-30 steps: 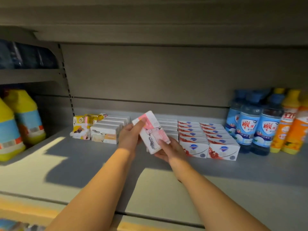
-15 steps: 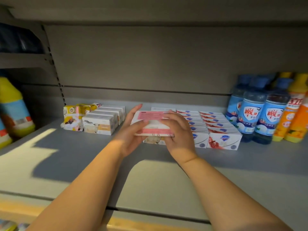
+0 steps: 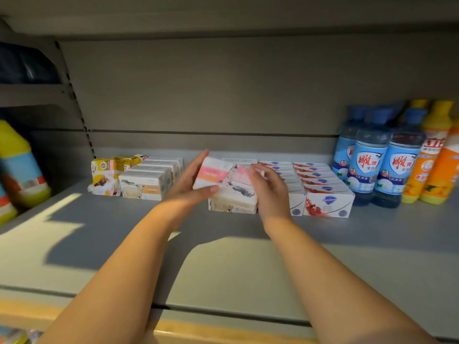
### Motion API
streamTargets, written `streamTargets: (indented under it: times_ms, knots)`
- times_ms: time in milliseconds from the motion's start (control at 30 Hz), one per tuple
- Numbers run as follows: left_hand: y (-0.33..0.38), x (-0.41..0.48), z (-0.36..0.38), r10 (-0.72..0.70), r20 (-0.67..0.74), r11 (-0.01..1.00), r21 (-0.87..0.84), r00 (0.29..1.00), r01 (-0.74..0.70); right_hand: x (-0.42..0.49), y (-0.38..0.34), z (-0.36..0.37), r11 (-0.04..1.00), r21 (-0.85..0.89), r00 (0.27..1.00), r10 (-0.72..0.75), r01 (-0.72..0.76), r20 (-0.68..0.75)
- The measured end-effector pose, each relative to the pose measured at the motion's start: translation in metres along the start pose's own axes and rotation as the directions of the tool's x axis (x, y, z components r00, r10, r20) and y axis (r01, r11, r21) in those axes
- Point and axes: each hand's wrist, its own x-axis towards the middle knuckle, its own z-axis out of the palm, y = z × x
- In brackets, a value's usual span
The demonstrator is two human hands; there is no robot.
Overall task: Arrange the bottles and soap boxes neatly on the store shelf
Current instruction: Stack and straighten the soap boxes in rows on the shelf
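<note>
Now the pink soap box (image 3: 218,176) sits low at centre, atop the white front box (image 3: 232,207) of its row. A second ago it was held up on end, clear of the shelf, and half a second ago it lay level with its pink face up. Its broad printed face now tips toward the camera, and whether it rests fully on the box below cannot be told. The left hand (image 3: 186,187) is at its 9 o'clock, thumb laid across the lower front edge and fingers straight together behind the end, pinching it. The right hand (image 3: 270,192) is at its 3 o'clock, fingers curled over that end. Judgement: placement is nearly done, and squaring the box with the row remains. At 3 o'clock stand two tidy soap rows (image 3: 323,192), then the blue bottles (image 3: 367,165) and orange bottles (image 3: 432,167). At 9 o'clock are the pale boxes (image 3: 146,184) and loose yellow packs (image 3: 106,175), probably next. The grey shelf (image 3: 223,269) runs in front at 6 o'clock.
</note>
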Motion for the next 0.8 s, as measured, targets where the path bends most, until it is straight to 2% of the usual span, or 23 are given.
streamTargets:
  times_ms: [67, 100, 167, 233, 300, 333, 367, 400, 467, 533, 600, 667, 700, 767, 800]
  knots:
    - [0.000, -0.005, 0.000, 0.061, 0.025, 0.976, 0.207, 0.998, -0.065, 0.001, -0.003, -0.004, 0.968, 0.096, 0.962, 0.214, -0.232, 0.169]
    - [0.000, -0.008, 0.000, 0.098, 0.033, 0.963, 0.248, 0.995, -0.103, -0.001, -0.005, -0.005, 0.919, 0.096, 0.901, 0.348, -0.382, 0.258]
    - [0.001, -0.011, 0.004, 0.172, -0.008, 0.958, 0.232, 0.985, -0.166, -0.004, -0.009, -0.007, 0.771, 0.095, 0.757, 0.582, -0.630, 0.298]
    - [0.002, -0.012, 0.011, 0.230, -0.053, 0.957, 0.193, 0.972, -0.216, -0.003, -0.011, -0.009, 0.647, 0.162, 0.662, 0.688, -0.745, 0.298]
    - [0.001, -0.012, 0.018, 0.234, -0.112, 0.960, 0.184, 0.966, -0.211, -0.001, -0.012, -0.011, 0.519, 0.261, 0.581, 0.734, -0.814, 0.352]
    - [-0.001, -0.011, 0.020, 0.230, -0.157, 0.957, 0.215, 0.960, -0.194, -0.003, -0.014, -0.011, 0.486, 0.262, 0.552, 0.741, -0.834, 0.383]
    - [-0.003, -0.010, 0.020, 0.231, -0.213, 0.949, 0.264, 0.949, -0.172, -0.004, -0.014, -0.011, 0.499, 0.216, 0.543, 0.739, -0.839, 0.400]
    - [-0.004, -0.009, 0.020, 0.232, -0.272, 0.939, 0.314, 0.934, -0.142, -0.004, -0.013, -0.010, 0.563, 0.127, 0.562, 0.727, -0.817, 0.394]
    - [-0.006, -0.006, 0.018, 0.206, -0.405, 0.939, 0.337, 0.891, -0.064, -0.003, -0.011, -0.003, 0.723, -0.038, 0.674, 0.660, -0.689, 0.331]
    - [-0.007, 0.000, 0.015, 0.032, -0.543, 0.989, 0.137, 0.839, 0.051, -0.004, -0.011, 0.010, 0.843, -0.052, 0.800, 0.527, -0.536, 0.287]
    - [-0.007, 0.004, 0.014, -0.230, -0.525, 0.972, -0.168, 0.819, 0.165, -0.007, -0.012, 0.018, 0.925, -0.043, 0.892, 0.375, -0.377, 0.253]
    - [-0.007, 0.003, 0.015, -0.430, -0.348, 0.880, -0.369, 0.833, 0.300, -0.011, -0.007, 0.019, 0.977, -0.110, 0.940, 0.208, -0.184, 0.272]
    - [-0.006, 0.003, 0.013, -0.531, -0.222, 0.784, -0.493, 0.818, 0.376, -0.012, -0.003, 0.017, 0.983, -0.154, 0.937, 0.141, -0.096, 0.318]
    - [-0.003, 0.001, 0.006, -0.670, 0.117, 0.469, -0.698, 0.733, 0.541, -0.014, 0.001, 0.013, 0.973, -0.230, 0.911, 0.070, 0.029, 0.407]
    - [-0.001, 0.000, 0.002, -0.683, 0.252, 0.343, -0.718, 0.686, 0.606, -0.014, 0.003, 0.011, 0.963, -0.260, 0.906, 0.044, 0.074, 0.421]
